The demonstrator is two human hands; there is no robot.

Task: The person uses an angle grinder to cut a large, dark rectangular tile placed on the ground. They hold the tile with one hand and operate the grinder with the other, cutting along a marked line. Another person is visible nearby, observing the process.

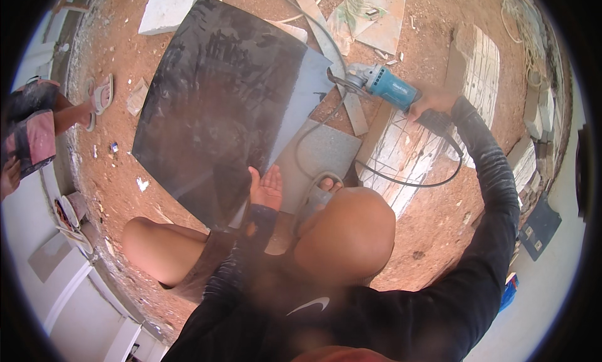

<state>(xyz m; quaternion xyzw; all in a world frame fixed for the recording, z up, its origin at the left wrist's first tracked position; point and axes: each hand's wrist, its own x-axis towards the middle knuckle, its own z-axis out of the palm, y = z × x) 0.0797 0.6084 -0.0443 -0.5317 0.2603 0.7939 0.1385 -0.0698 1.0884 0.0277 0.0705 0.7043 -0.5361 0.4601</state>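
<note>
My right hand [433,102] grips the rear handle of a teal and black angle grinder [391,88], held out to the right with its head toward the slab. Dust and the side handle partly cover the disc. A large, dark polished stone slab [216,99] lies in front of me, with a paler strip along its right side. My left hand [268,188] is at the slab's near right edge, palm turned up and fingers apart, holding nothing. Whether it touches the slab I cannot tell.
The grinder's black cord [411,185] loops near my bent knee. Grey tile [335,146] lies beside the slab. White-streaked blocks [407,155] stand at right, a white block [169,8] at far left. At left sits another person [37,120] in sandals on reddish dirt ground [119,193].
</note>
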